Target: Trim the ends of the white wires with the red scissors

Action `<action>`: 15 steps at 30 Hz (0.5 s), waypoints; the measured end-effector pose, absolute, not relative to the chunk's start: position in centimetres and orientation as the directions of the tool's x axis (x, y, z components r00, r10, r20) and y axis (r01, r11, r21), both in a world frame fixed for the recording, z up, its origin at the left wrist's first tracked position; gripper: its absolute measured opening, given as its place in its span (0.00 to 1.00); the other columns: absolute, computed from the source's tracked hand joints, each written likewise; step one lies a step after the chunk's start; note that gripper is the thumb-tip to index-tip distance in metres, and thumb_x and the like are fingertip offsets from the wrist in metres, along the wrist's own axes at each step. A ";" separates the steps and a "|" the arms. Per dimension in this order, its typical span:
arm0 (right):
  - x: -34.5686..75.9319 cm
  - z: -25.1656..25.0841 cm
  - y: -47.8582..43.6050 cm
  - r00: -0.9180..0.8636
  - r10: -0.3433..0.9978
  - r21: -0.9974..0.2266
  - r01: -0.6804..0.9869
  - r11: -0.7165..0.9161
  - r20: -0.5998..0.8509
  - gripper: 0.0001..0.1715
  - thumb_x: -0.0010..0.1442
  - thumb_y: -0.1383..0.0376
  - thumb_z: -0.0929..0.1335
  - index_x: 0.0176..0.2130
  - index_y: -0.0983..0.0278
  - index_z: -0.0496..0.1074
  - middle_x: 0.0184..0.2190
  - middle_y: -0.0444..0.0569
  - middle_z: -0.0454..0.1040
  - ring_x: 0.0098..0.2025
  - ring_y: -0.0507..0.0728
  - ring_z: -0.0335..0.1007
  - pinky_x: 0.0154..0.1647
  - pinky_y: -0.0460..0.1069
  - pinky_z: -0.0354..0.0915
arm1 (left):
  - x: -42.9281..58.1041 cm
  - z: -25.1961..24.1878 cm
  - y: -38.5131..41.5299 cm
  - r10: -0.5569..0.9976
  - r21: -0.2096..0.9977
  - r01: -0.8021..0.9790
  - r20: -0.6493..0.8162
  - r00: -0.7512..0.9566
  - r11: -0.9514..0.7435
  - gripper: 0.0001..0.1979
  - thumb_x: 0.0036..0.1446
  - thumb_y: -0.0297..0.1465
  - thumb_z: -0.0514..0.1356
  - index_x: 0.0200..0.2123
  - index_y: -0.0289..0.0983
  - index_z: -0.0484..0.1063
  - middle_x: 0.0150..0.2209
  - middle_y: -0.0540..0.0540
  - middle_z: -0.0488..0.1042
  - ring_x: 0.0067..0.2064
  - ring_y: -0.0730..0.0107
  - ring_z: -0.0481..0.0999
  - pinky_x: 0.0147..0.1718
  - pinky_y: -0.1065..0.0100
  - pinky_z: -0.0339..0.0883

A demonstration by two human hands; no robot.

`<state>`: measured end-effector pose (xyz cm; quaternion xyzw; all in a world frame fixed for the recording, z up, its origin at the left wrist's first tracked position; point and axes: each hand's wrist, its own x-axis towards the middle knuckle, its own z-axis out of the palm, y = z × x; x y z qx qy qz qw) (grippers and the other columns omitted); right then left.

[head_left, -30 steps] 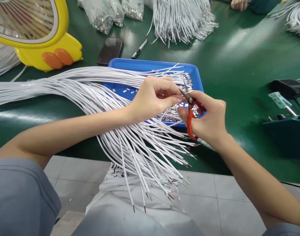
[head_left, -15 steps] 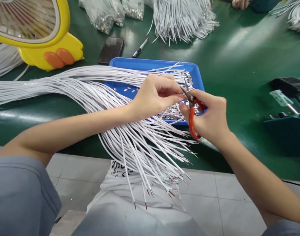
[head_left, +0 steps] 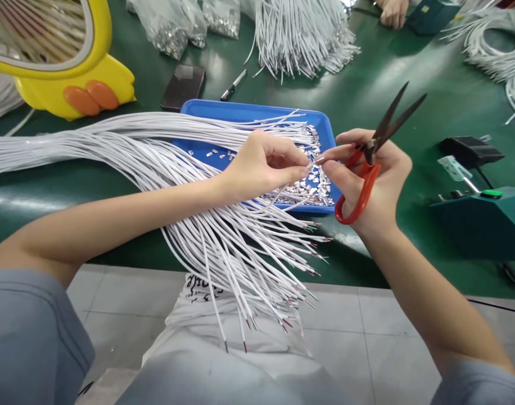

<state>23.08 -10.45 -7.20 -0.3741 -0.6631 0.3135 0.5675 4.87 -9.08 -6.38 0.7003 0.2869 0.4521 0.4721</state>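
Between the thumb and fingers of my left hand (head_left: 266, 166) is pinched the end of one white cable (head_left: 278, 196). My right hand (head_left: 375, 180) keeps red-handled scissors (head_left: 369, 154) hooked in the palm, blades parted and pointing up and away. Its thumb and forefinger come together at the tip of that cable, close to the left fingertips. Beneath both hands lies a blue tray (head_left: 332, 135) with small shiny metal pieces (head_left: 319, 188). A thick bundle of white cables (head_left: 224, 242) spreads under my left forearm, many ends showing red and green wires.
A yellow fan (head_left: 76, 84) stands at left. Behind the tray are a dark phone (head_left: 184, 87), a marker (head_left: 233, 85), bags of metal parts (head_left: 167, 31) and more cables (head_left: 299, 39). A green machine (head_left: 485, 219) sits at right; another person's hand (head_left: 393, 12) is at the back.
The scissors have swung away from the cable tip, back into my right palm with blades pointing outward. My right thumb and forefinger have moved to the tip. The view has shifted slightly right.
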 end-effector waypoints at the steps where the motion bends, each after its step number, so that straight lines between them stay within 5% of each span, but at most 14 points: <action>1: 23.0 -7.2 -10.6 -0.089 0.844 -0.834 0.125 0.537 0.530 0.18 0.51 0.69 0.74 0.42 0.55 0.75 0.30 0.39 0.78 0.31 0.51 0.75 0.32 0.47 0.68 | 4.9 -6.4 -9.1 0.822 0.916 -0.015 0.366 0.436 -0.400 0.02 0.50 0.22 0.64 0.26 0.30 0.75 0.24 0.49 0.73 0.25 0.80 0.70 0.24 0.74 0.65; 15: 21.9 -7.3 -11.1 -0.042 0.837 -0.826 0.138 0.546 0.546 0.14 0.51 0.67 0.75 0.39 0.57 0.74 0.29 0.40 0.77 0.31 0.52 0.75 0.29 0.48 0.69 | 5.1 -6.7 -8.9 0.829 0.891 0.050 0.398 0.393 -0.451 0.03 0.50 0.23 0.65 0.25 0.31 0.75 0.25 0.47 0.75 0.27 0.77 0.72 0.25 0.72 0.66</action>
